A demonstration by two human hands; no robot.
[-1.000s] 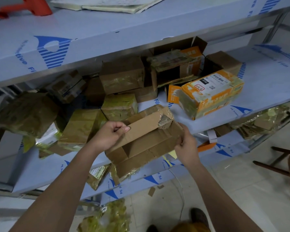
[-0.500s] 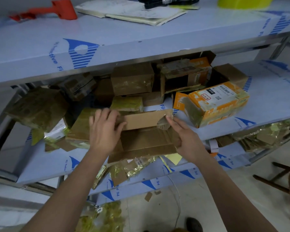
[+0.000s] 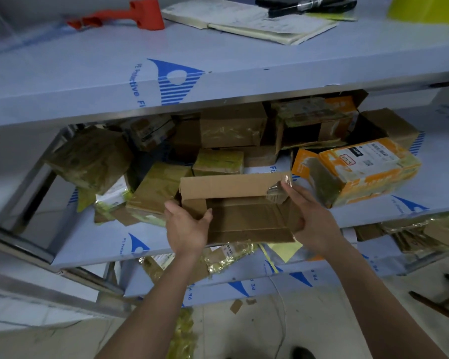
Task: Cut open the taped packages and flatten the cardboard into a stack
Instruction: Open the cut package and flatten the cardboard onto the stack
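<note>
Seen from above, looking down over two bare forearms reaching toward a metal rack. Left hand [image 3: 188, 226] at 7 o'clock of an opened cardboard box [image 3: 244, 218], thumb hooked over the near-left wall, fingers hidden beneath, apparently gripping that corner. Right hand [image 3: 314, 224] at 4 o'clock of the same box, fingers fairly straight and pressed along its right end, fingertips reaching a crumpled patch of clear tape [image 3: 278, 193] on the raised flap. Box held between both hands, resting on the front edge of the middle shelf [image 3: 101, 244], long axis running 9 to 3 o'clock, open side up, rear flap standing at 12 o'clock. Both hands about equally near, one at each short end; likely next, pressing the walls down flat. Cardboard plain brown, matte, creased along fold lines; tape glossy and wrinkled. Farther back at 12 o'clock, a heap of brown packages [image 3: 231, 130] wrapped in yellowish shiny tape, still sealed. At 2 o'clock, an orange carton [image 3: 360, 172] with a white label, lying tilted. Beyond, on the top shelf, a red tool [image 3: 130, 15] and an open notebook [image 3: 249, 22]
</note>
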